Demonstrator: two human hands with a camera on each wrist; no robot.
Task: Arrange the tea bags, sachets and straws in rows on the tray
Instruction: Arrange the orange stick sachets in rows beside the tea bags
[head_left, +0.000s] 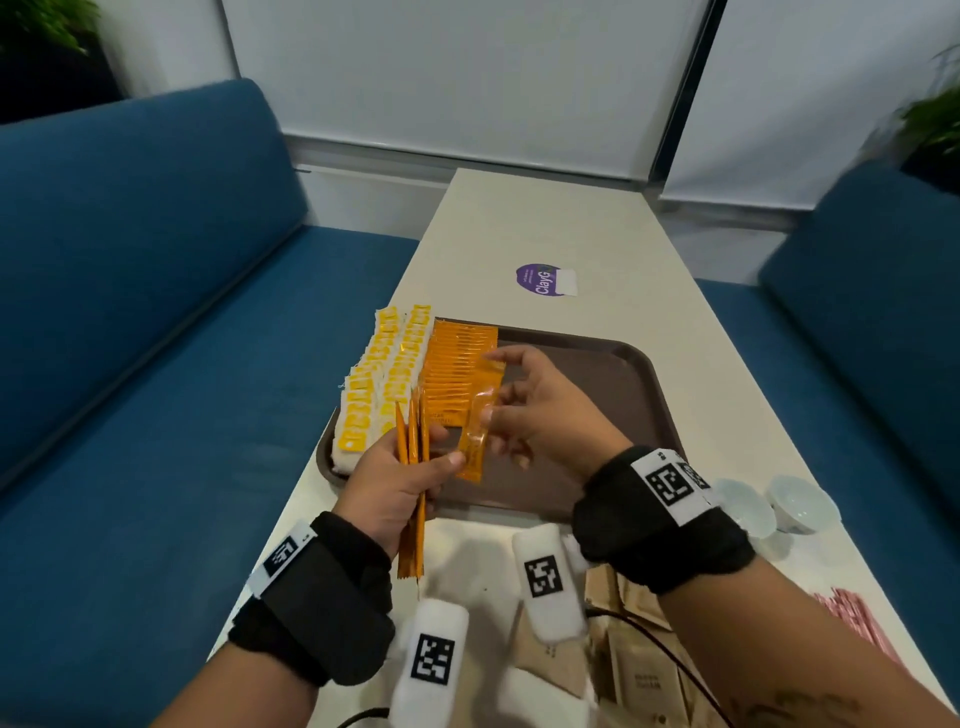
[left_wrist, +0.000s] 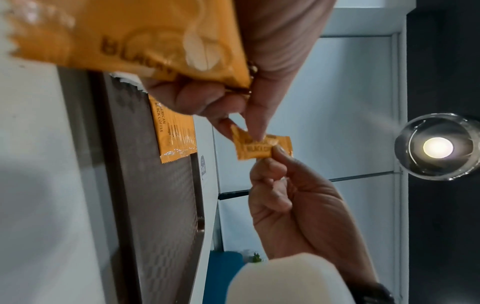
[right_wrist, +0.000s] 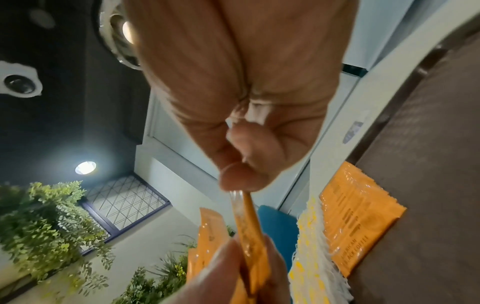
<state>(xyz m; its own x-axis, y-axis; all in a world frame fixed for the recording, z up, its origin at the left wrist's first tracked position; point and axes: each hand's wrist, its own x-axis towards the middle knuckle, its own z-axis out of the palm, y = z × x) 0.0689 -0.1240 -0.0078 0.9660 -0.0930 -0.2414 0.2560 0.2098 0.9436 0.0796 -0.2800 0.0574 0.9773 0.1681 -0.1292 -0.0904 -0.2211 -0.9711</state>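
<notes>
A brown tray (head_left: 597, 374) lies on the white table. Along its left side runs a row of yellow tea bags (head_left: 379, 379), and beside that a row of orange coffee sachets (head_left: 460, 364). Over the tray's near-left part, my left hand (head_left: 436, 452) grips a bundle of orange sachets (head_left: 413, 499) upright. My right hand (head_left: 493, 421) pinches a single orange sachet (head_left: 475, 441) by its upper end, and the left thumb touches its lower end. The left wrist view shows both hands' fingertips on that sachet (left_wrist: 262, 148). In the right wrist view the pinched sachet (right_wrist: 249, 226) hangs edge-on below my right hand (right_wrist: 246, 123).
Brown paper sachets (head_left: 639, 670) and pink straws (head_left: 857, 618) lie on the table's near right. Two white cups (head_left: 779, 504) stand right of the tray. A purple sticker (head_left: 543, 279) sits beyond it. Blue sofas (head_left: 130, 312) flank the table. The tray's right half is bare.
</notes>
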